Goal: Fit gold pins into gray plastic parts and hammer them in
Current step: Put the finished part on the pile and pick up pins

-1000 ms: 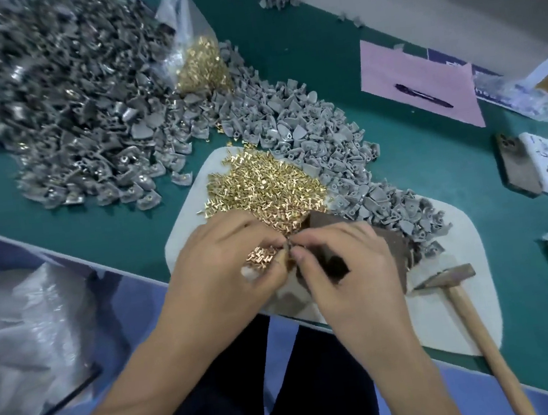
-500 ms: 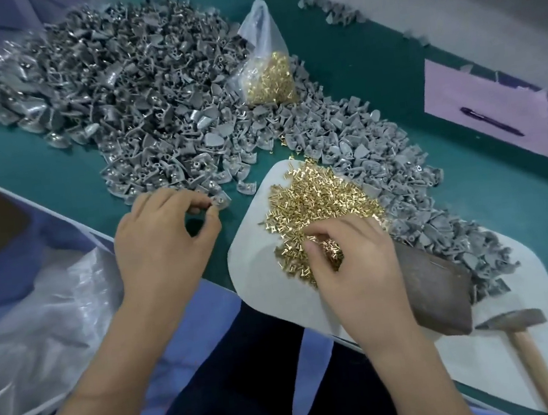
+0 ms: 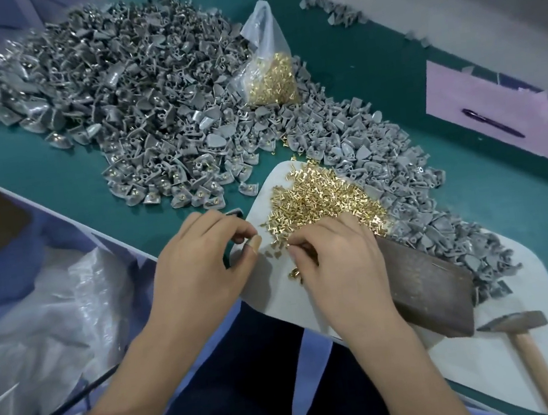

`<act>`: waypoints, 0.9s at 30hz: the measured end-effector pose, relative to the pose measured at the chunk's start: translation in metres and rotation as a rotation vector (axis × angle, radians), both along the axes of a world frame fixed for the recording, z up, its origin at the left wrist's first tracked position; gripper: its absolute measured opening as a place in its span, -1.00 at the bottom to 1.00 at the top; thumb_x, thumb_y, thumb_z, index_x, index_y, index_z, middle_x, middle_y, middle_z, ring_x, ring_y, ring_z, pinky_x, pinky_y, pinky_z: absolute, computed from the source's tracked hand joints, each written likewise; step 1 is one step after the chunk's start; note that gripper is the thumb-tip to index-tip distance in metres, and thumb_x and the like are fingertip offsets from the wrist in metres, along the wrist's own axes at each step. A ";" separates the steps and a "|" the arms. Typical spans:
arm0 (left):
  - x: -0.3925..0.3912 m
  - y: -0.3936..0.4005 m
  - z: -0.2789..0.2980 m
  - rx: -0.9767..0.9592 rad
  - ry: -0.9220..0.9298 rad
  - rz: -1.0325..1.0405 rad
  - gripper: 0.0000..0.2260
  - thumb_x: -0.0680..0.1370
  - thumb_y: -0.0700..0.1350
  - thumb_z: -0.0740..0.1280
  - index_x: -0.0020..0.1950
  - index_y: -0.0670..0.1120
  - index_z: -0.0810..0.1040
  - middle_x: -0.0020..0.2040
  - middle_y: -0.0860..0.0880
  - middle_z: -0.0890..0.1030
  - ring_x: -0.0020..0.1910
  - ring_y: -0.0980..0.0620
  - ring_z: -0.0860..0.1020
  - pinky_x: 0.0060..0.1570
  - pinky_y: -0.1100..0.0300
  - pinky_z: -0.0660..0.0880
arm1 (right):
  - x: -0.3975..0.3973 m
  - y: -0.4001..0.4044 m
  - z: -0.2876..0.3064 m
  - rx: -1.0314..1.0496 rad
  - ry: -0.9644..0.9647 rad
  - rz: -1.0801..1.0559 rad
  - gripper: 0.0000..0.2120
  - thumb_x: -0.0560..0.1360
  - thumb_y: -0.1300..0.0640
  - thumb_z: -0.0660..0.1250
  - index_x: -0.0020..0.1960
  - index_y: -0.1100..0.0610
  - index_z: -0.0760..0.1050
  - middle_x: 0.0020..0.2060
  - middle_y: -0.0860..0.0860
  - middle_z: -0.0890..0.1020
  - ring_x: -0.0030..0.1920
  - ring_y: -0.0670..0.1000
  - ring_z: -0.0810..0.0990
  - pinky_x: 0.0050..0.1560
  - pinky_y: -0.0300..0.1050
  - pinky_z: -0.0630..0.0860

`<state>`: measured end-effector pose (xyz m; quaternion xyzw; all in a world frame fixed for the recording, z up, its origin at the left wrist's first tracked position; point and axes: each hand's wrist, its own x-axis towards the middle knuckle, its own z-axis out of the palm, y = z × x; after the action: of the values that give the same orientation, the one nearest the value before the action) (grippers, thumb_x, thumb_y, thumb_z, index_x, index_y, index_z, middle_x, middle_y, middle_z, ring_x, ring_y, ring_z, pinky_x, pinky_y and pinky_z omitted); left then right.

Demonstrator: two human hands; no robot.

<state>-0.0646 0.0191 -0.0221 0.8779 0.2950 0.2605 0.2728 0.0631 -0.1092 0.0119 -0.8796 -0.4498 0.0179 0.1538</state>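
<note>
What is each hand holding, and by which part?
Right hand pinches gold pins at the pile's near edge; left hand has curled fingers, contents unclear.

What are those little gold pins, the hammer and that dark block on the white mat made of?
Gold pins: probably brass or plated metal, shiny yellow glints. Hammer: dull gray metal head, pale wooden handle with visible grain. Dark block: brown and matte, perhaps worn wood or rusty steel; cannot tell.

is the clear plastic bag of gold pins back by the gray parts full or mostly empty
Partly filled: in the clear bag, gold pins fill only the lower part, and the upper part is slack, empty plastic. It sits against the gray parts pile.
</note>
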 end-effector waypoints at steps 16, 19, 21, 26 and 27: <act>0.013 -0.021 0.011 -0.007 0.093 -0.181 -0.88 0.48 -0.09 0.45 -0.02 0.02 0.72 -0.16 0.13 0.62 -0.14 -0.03 0.53 -0.24 0.10 0.44 | 0.014 -0.019 0.007 -0.004 0.027 -0.053 -0.75 0.63 0.13 0.28 0.28 0.00 0.55 0.10 -0.07 0.63 0.13 0.01 0.48 0.21 0.01 0.41; 0.018 -0.032 0.015 -0.059 0.024 -0.153 -0.83 0.45 -0.14 0.50 0.02 0.03 0.71 -0.09 0.15 0.66 -0.11 0.04 0.55 -0.19 0.12 0.49 | 0.016 -0.021 0.008 0.071 0.052 -0.045 -0.76 0.65 0.13 0.25 0.28 0.00 0.55 0.13 -0.08 0.61 0.17 0.00 0.48 0.25 0.02 0.41; 0.019 -0.038 0.018 -0.142 -0.057 -0.139 -0.77 0.45 -0.13 0.52 0.09 0.07 0.70 -0.06 0.22 0.64 -0.13 0.20 0.49 -0.15 0.18 0.50 | 0.015 -0.028 0.010 0.239 0.212 -0.043 -0.77 0.67 0.12 0.24 0.29 -0.02 0.53 0.13 -0.13 0.58 0.18 -0.07 0.50 0.23 -0.03 0.45; 0.026 -0.051 0.035 -0.169 -0.201 -0.293 -0.74 0.47 -0.07 0.49 0.15 0.06 0.67 -0.05 0.19 0.62 -0.07 0.21 0.51 -0.06 0.31 0.43 | 0.002 -0.053 0.018 0.576 0.728 -0.094 -0.77 0.63 0.17 0.33 0.24 -0.07 0.55 -0.13 -0.12 0.63 -0.14 -0.09 0.62 -0.14 -0.26 0.51; 0.028 -0.053 0.036 -0.181 -0.209 -0.334 -0.75 0.48 -0.08 0.51 0.15 0.05 0.68 -0.04 0.17 0.63 -0.03 0.18 0.54 -0.04 0.29 0.44 | 0.002 -0.060 0.019 0.605 0.796 -0.123 -0.77 0.62 0.18 0.35 0.22 -0.07 0.56 -0.15 -0.09 0.66 -0.15 -0.10 0.63 -0.15 -0.23 0.52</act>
<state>-0.0363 -0.0334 0.0143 0.8548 0.1378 0.2736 0.4190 0.0649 -0.1689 0.0306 -0.7455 -0.2888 0.2115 0.5623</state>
